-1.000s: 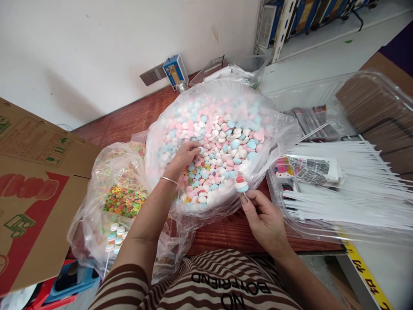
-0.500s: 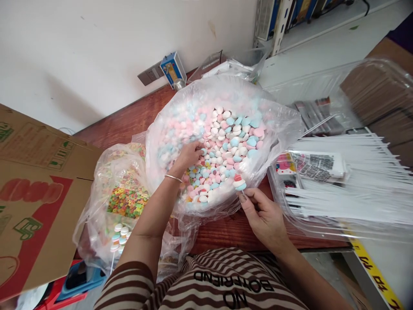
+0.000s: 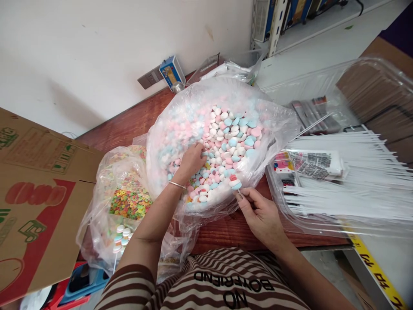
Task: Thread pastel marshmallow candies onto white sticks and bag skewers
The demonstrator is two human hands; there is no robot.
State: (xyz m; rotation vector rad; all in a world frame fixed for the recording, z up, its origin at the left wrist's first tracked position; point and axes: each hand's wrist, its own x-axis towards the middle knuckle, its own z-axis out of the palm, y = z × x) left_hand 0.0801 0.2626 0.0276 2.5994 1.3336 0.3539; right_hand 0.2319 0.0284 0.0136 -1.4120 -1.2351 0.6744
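A large clear plastic bag (image 3: 274, 129) lies open on the table, full of pink, white and light blue candies (image 3: 222, 129). My left hand (image 3: 194, 158) is down among them, its fingers curled; what they hold, if anything, is hidden. Near the bag's front right edge my right hand (image 3: 260, 215) pinches the thin stick of a candy stack (image 3: 235, 182), with red, white and blue pieces one above another. To the left, a smaller bag (image 3: 103, 172) holds colourful ring-shaped pieces (image 3: 129, 200). Finished-looking stacks (image 3: 122, 237) of white, blue and orange candies stand at its front.
On the right a clear plastic tray (image 3: 280, 211) holds many white sticks (image 3: 342, 198) and printed packets (image 3: 316, 163). A cardboard box (image 3: 41, 202) stands at the far left. A small blue box (image 3: 172, 72) is by the wall socket (image 3: 151, 77). Red-brown wood (image 3: 129, 114) shows behind the bags.
My left hand has shifted slightly right among the candies, its fingers more curled. My right hand and the candy stack sit slightly further left in view. The camera view has moved a little.
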